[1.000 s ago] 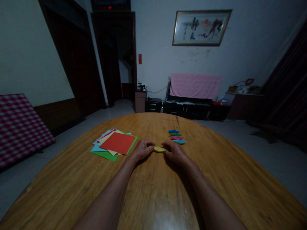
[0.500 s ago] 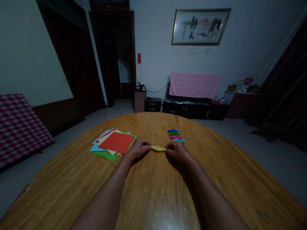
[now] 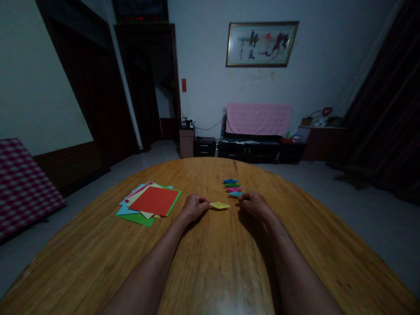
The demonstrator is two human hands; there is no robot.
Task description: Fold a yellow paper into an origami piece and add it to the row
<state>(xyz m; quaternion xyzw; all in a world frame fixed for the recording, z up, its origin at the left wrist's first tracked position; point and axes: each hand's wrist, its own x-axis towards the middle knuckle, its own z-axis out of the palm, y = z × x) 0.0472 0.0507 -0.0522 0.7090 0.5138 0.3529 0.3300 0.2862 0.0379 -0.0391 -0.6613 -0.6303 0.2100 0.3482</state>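
- Dark framed writing (image 3: 253,38) was blurred.
- Sharp-tipped folded yellow paper (image 3: 219,205) was pinched by left hand (image 3: 195,207), inside the far table edge (image 3: 198,162).
- Right hand (image 3: 254,204) was held apart, grip unclear.

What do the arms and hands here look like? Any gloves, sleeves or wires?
The left hand and right hand are human and ungloved. The forearms are sleeveless as far as they show, with no watch, bracelet, cables or clear markings visible. Small rings can't be ruled out.
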